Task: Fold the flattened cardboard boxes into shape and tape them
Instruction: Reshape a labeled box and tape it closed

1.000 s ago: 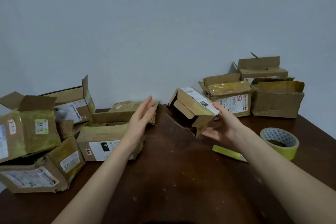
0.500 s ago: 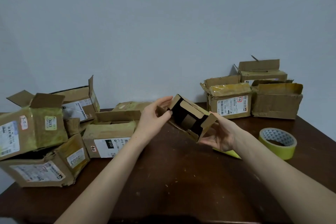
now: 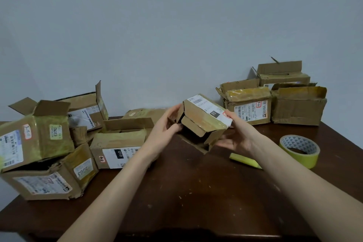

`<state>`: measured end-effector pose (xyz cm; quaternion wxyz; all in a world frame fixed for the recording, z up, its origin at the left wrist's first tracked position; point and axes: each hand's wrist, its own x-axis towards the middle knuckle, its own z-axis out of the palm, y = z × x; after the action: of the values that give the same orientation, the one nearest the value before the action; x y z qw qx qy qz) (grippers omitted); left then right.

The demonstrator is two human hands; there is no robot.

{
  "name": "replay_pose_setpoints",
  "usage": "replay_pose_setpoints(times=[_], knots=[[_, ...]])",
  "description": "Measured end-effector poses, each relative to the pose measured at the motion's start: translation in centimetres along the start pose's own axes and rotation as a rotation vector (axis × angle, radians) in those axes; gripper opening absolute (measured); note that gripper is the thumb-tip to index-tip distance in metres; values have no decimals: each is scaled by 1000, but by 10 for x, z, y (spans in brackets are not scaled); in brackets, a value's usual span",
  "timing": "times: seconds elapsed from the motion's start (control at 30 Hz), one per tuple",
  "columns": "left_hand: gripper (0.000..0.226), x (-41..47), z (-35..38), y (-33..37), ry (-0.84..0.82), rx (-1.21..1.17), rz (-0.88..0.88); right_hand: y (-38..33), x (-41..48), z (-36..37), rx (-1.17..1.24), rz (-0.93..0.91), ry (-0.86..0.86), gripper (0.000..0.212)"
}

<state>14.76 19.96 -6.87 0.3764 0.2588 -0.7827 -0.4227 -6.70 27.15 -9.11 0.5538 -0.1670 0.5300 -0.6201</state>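
My left hand (image 3: 167, 129) grips the left end of the small box (image 3: 204, 122), thumb on its top edge and fingers curled around a flap. My right hand (image 3: 237, 135) holds the other end, with the thumb on the corner of the label and the fingers spread underneath. The box hangs in the middle of the frame, above the counter (image 3: 186, 192) and not touching it.

A second ago the right hand carried it alone while the left was flat and clear of it. Half a second ago both hands had it with the dark open end facing me. Now it is turned so the white shipping label faces up, and the near flaps are partly folded in. I judge it is formed and the flaps still need closing before any tape goes on.

The cardboard is worn brown with creased edges and glossy strips of old yellowish tape. The tape roll (image 3: 299, 150), a yellow-green ring, lies at right, with a yellow-green stick (image 3: 245, 160) just beside my right forearm. Crumpled labelled boxes (image 3: 37, 133) are heaped at left, and more boxes (image 3: 298, 106) stand at upper right by the wall.
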Motion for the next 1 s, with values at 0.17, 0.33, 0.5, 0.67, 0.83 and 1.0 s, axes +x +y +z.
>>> replay_pose_setpoints(times=[0.17, 0.33, 0.5, 0.67, 0.83, 1.0], knots=[[60, 0, -3, -6, -49, -121, -49, -2, -1, -2, -51, -82, 15, 36], [73, 3, -9, -9, -132, -214, -120, -5, -1, -3, -124, -221, -1, 24], [76, 12, -8, -8, 106, -102, -66, -8, -2, -1, -300, -579, -126, 78], [67, 19, -13, -11, 0, 219, 91, -5, -7, 6, -648, -745, -270, 74], [65, 25, -13, -16, 45, 886, 249, -8, 0, 4, -949, -871, -253, 80], [37, 23, -11, -8, 107, 898, 449, -8, 3, 6, -859, -814, -202, 77]])
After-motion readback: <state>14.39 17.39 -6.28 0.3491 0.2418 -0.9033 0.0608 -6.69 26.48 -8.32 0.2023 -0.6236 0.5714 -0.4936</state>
